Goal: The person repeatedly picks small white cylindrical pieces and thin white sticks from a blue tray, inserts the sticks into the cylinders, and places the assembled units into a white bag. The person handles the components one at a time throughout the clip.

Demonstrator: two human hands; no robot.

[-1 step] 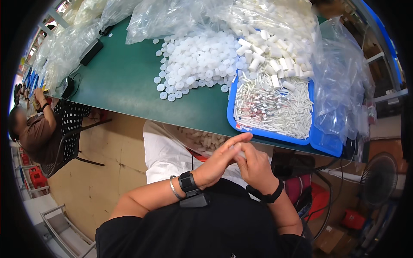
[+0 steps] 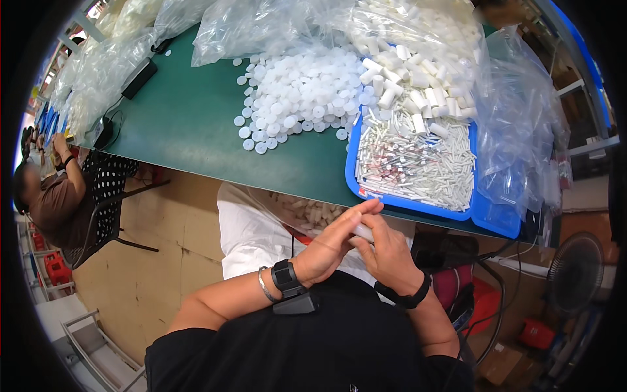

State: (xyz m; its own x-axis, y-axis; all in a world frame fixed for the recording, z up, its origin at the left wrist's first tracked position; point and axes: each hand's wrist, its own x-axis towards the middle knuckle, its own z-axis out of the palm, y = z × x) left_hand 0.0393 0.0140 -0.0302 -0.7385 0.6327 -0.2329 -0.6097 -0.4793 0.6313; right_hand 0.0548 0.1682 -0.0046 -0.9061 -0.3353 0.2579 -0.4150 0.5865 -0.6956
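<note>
A white cylinder point(image 2: 363, 232) shows between my two hands, just in front of the table edge. My right hand point(image 2: 392, 261) is closed on it, thumb and fingers bent around its sides. From the left, my left hand point(image 2: 326, 247) presses against the same piece, its longer fingers reaching out past it. The cylinder's lower end is hidden by the hands. Beyond them, a blue tray point(image 2: 351, 166) holds many thin white sticks point(image 2: 418, 170), some with reddish parts. Thicker white cylinders point(image 2: 418, 81) are heaped at the tray's far side.
Translucent white discs point(image 2: 294, 98) are piled on the green table point(image 2: 189, 111). Clear plastic bags point(image 2: 522, 124) lie right of the tray and along the back. A black box with a cable point(image 2: 138, 80) sits to the left. Another person point(image 2: 62, 196) sits at far left; a fan point(image 2: 575, 271) stands at right.
The hands have shifted slightly against each other. My right fingers have opened a little from the left ones, and more of the white cylinder shows between them.
</note>
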